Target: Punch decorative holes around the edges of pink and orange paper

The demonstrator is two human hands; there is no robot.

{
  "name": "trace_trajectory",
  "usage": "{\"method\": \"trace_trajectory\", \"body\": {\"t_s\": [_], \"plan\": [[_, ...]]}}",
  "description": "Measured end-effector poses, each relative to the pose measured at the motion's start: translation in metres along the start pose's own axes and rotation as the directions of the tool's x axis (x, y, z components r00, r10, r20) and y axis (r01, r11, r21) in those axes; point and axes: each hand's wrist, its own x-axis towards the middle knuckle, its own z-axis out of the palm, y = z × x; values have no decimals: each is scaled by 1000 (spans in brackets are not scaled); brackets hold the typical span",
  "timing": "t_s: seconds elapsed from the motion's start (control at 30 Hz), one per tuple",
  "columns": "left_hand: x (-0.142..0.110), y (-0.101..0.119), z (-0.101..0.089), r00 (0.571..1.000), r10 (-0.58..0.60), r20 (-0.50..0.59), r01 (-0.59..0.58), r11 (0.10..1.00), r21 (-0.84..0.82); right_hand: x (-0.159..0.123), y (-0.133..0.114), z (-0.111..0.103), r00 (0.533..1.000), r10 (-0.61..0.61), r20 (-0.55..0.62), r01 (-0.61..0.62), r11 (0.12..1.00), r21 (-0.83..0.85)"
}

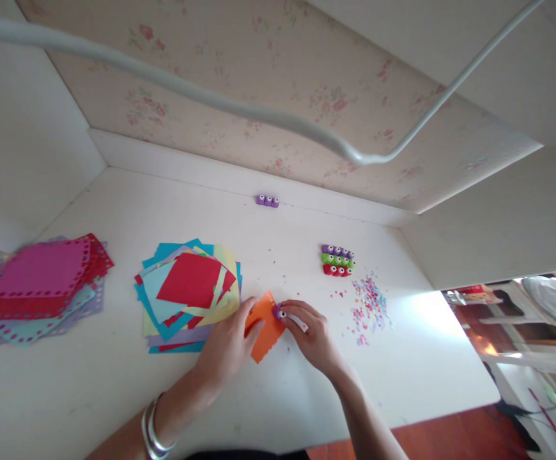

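Near: the left hand (227,338) pinches an orange sheet (264,340); the right hand (319,338) pinches a small purple punch (277,311) at the sheet's right edge. The step appears to be edge-punching; the next move calls for a steady sheet and a squeeze. Beyond, on the tabletop (259,415): paper bits (370,303), coloured sheets (192,281), rows of punches (338,260). Farthest: three purple punches (268,201).

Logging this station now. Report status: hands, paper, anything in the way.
Left hand holding orange paper. Right hand pinching purple punch at its edge. Loose paper pile close beside left hand, not covering the orange paper.
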Motion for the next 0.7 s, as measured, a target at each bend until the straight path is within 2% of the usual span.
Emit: {"method": "trace_trajectory", "body": {"t_s": [0.1, 0.17, 0.27, 0.43, 0.7], "plan": [[-4, 8, -1, 985, 165, -41, -158, 979, 132, -2, 2, 1, 1000, -7, 10, 7, 999, -45], [-5, 14, -5, 971, 232, -49, -216, 951, 223, -2, 2, 2, 1000, 1, 4, -1, 998, -60], [-7, 22, -12, 953, 303, 16, -296, 917, 268, 0, 0, 2, 999, 40, -14, -40, 998, -55], [-16, 23, -6, 937, 304, 172, -341, 904, 258, 6, -2, 1, 988, 134, -77, -137, 990, -35], [-22, 18, 3, 938, 287, 193, -336, 887, 316, 11, 3, 1, 972, 236, 8, -236, 971, 32]]}}
